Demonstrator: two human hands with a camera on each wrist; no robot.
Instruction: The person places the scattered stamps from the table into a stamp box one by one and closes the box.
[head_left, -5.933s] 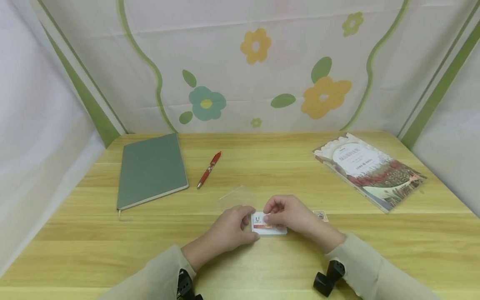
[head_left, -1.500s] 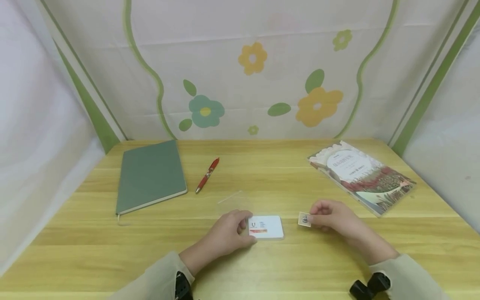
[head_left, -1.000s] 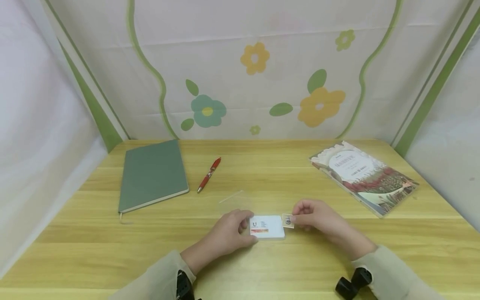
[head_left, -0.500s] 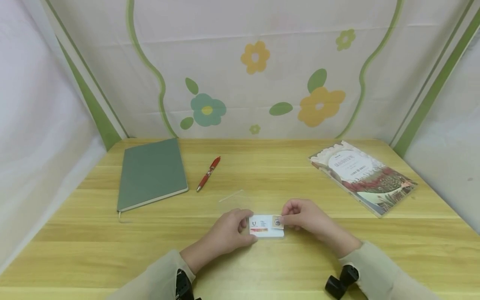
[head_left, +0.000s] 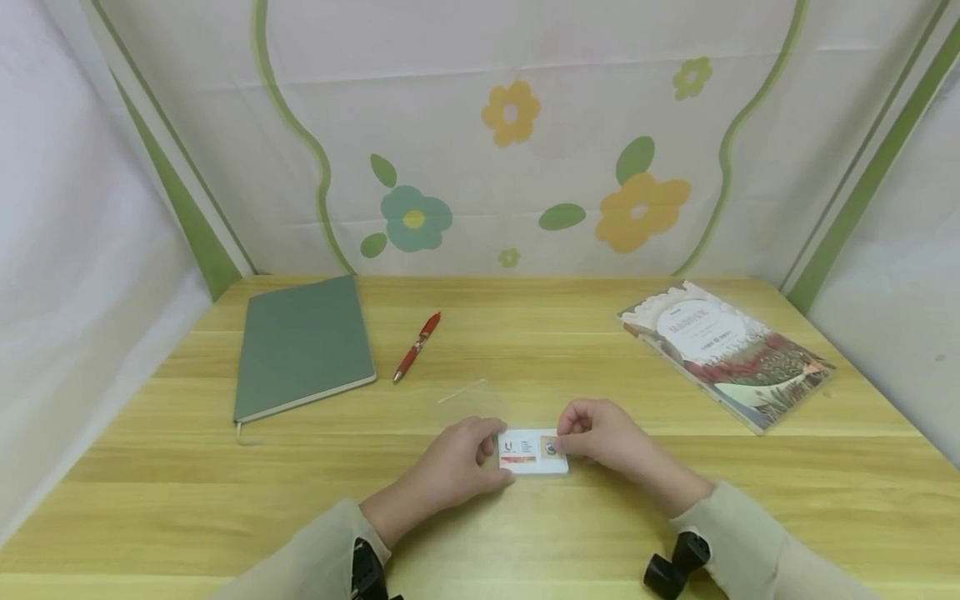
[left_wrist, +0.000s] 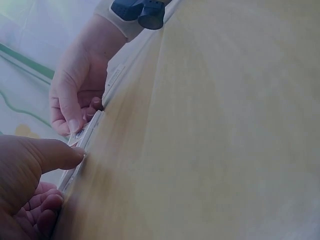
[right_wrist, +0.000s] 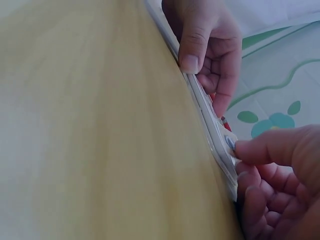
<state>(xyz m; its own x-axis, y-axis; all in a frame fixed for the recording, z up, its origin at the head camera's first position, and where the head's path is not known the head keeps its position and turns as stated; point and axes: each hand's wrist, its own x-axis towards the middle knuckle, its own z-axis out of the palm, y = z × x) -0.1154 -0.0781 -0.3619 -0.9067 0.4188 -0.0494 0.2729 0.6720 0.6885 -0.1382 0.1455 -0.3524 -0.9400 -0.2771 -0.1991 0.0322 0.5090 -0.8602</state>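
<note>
A stack of white business cards [head_left: 517, 459], printed with a logo and an orange strip, sits in a shallow clear case on the table. My left hand [head_left: 457, 462] holds the stack's left end between thumb and fingers. On the right part of the top card lies a small square stamp [head_left: 548, 447] with a tan picture. My right hand [head_left: 603, 437] pinches the stamp's right edge; in the right wrist view the thumb [right_wrist: 250, 151] rests on its face. Behind the left hand lies a transparent lid [head_left: 463, 403].
A green notebook [head_left: 303, 350] lies at the left, with a red pen [head_left: 417, 347] beside it. At the back right is an illustrated book [head_left: 727, 354]. A flower-printed cloth [head_left: 465, 133] hangs behind the wooden table [head_left: 225, 500].
My right hand left the cards, picked up the stamp from the table at the right and carried it left onto the top card. The left hand kept its hold.
</note>
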